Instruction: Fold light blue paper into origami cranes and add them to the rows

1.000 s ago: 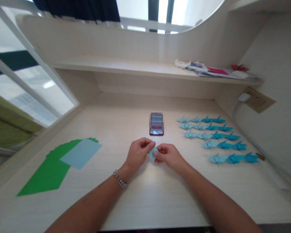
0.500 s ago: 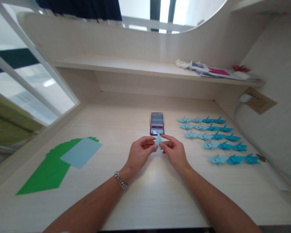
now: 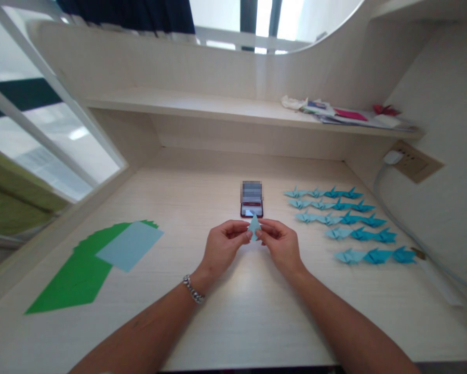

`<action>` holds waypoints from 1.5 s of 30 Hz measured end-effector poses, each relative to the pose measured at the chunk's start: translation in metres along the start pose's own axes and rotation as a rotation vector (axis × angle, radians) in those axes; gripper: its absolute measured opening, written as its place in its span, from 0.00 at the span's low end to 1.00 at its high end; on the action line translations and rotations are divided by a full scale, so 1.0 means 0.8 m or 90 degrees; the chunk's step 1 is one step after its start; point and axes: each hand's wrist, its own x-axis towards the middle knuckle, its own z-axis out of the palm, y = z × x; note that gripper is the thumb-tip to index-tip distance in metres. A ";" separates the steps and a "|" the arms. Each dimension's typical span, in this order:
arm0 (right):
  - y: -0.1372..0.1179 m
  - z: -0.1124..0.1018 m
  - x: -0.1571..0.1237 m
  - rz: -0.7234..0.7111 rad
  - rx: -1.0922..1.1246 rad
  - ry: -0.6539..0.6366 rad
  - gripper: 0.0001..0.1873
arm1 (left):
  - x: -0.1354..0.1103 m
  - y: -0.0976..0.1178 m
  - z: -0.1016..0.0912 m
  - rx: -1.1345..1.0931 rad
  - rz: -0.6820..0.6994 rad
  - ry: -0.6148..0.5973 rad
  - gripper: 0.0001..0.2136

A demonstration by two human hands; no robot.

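Between my two hands is a small piece of folded light blue paper [image 3: 254, 225], held upright with its pointed tip toward the phone. My left hand [image 3: 226, 243] pinches its left side between thumb and fingers. On the opposite side, my right hand [image 3: 280, 243] grips it with thumb and fingertips. The phone [image 3: 252, 199] lies just beyond the paper, its upper screen blurred. Rows of folded blue paper cranes [image 3: 341, 205] stand to the right of my hands, in lighter and darker shades.
At the left lie fanned green paper sheets [image 3: 75, 278] with a light blue sheet [image 3: 130, 245] on top. A shelf [image 3: 202, 106] crosses the back, bearing papers [image 3: 350, 115] at its right. A white cable [image 3: 389, 202] hangs from a plug at the wall socket [image 3: 418, 162].
My right index finger has come down closer to the folded paper's side. The paper has turned slightly, showing more of its folds. My left hand stays nearly in place.
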 end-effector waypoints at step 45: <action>0.005 -0.002 0.007 0.116 0.064 -0.015 0.18 | 0.000 -0.007 -0.002 -0.008 -0.015 -0.017 0.09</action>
